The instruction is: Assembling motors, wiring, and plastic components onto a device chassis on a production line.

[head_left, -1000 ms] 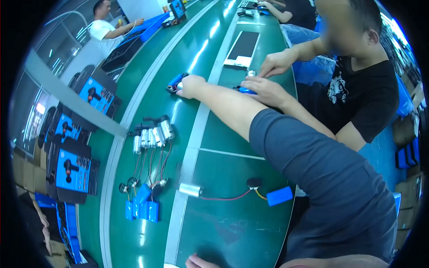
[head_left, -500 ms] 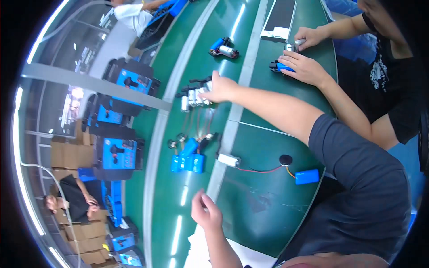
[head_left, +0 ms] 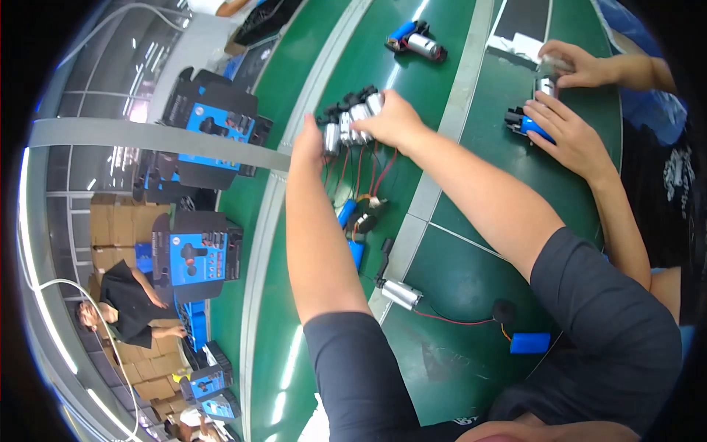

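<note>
A row of several silver motors with black ends sits on the green belt, side by side. My left hand presses on the left end of the row, its fingers partly hidden. At the other end, my right hand grips the row with thumb and fingers. Red and black wires run from the motors toward me to dark round parts and blue battery packs, some hidden behind my left forearm. Whether the row is raised off the belt I cannot tell.
Nearer me lies a single motor, wired to a black disc and a blue battery. Another motor assembly lies farther up the belt. At right, a co-worker's hands handle a similar assembly. Blue-black boxes stand at left.
My left hand has reached forward from the near side to the left end of the motor row. My right hand stays on the right end. The whole view has shifted.
</note>
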Demonstrator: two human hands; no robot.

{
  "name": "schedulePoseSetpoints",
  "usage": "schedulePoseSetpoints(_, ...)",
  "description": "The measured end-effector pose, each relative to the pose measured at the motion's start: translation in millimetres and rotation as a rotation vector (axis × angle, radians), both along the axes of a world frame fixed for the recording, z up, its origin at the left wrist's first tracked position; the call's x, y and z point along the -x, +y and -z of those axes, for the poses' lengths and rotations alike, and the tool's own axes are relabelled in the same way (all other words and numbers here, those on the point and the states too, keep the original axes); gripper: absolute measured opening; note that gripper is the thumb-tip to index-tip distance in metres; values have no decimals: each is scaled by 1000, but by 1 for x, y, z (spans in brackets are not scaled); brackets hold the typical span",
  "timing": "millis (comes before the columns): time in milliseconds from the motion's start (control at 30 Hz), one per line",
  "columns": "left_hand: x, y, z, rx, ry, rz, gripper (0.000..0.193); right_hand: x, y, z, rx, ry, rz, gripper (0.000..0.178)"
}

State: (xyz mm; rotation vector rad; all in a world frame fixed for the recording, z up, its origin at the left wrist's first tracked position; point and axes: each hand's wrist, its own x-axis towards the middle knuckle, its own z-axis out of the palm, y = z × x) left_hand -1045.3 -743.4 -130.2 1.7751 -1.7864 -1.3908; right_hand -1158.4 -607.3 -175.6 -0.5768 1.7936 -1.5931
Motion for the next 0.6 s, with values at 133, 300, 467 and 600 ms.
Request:
schedulePoseSetpoints(133, 21, -22, 2, -66, -45, 156, 70, 9, -3, -11, 262, -497, -139, 62)
schedulePoseSetpoints(300, 43, -6, -6, -112, 164, 258, 46, 22, -6, -5, 471, -628, -202, 58)
schedulePoseSetpoints(467, 34, 5, -24, -28, 358, 140, 56, 29, -12, -16, 599, -732, -229, 59)
schedulePoseSetpoints(600, 2, 3, -68, 392, 220, 74, 70, 14, -17, -56, 769, -698, -422, 51)
